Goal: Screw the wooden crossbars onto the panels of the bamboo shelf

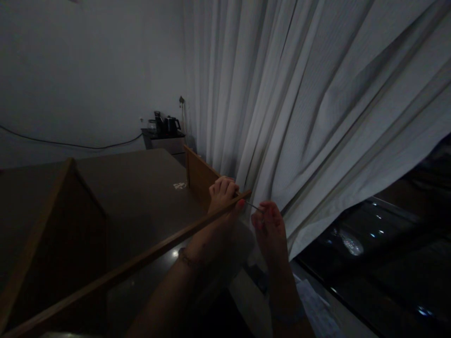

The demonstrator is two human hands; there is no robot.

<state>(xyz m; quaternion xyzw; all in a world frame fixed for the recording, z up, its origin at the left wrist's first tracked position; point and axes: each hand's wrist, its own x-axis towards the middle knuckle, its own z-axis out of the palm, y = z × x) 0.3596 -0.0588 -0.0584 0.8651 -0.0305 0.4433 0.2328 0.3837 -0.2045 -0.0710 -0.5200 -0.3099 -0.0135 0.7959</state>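
Observation:
A long, narrow wooden board runs from the lower left to a corner where it meets an upright wooden panel. My left hand is wrapped over the corner, its fingers on the panel and its thumb by the board's end. Pinched in the fingertips of my right hand is a thin metal rod that looks like a hex key. Its tip reaches the board's outer face near the end; the exact contact is too dark to see. Another wooden panel stands at the board's left end.
The wooden pieces stand on a dark table. Small pale pieces lie beside the far panel. A white curtain hangs close to my right hand. Behind the table, a black kettle sits on a small cabinet.

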